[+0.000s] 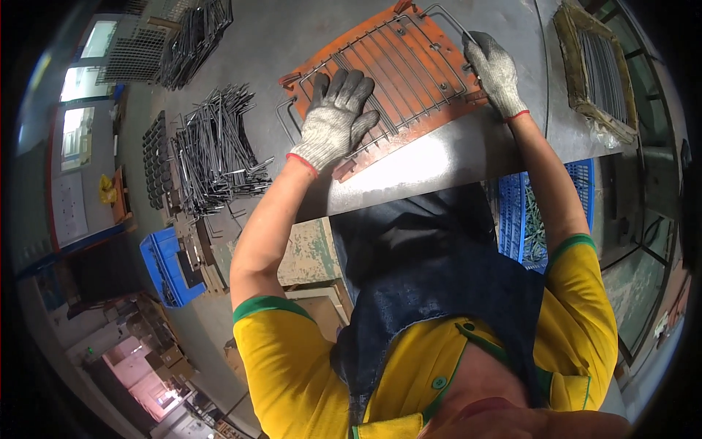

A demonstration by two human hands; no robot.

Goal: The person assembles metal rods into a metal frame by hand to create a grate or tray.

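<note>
Left hand (333,121): gloved fingers spread wide, flat on the wire rack (387,69), pinning its near-left corner.
Right hand (496,73): gloved fingers curled around the rack's right edge wire.
Rack: lies on an orange jig plate (431,110) on the grey steel table (453,157).
Risk: the rack may skew off the plate, or thin wires may snag a glove.
Left of rack: heaped bent wire parts (216,150); nearer, a blue crate (164,267) on the workshop floor.
</note>
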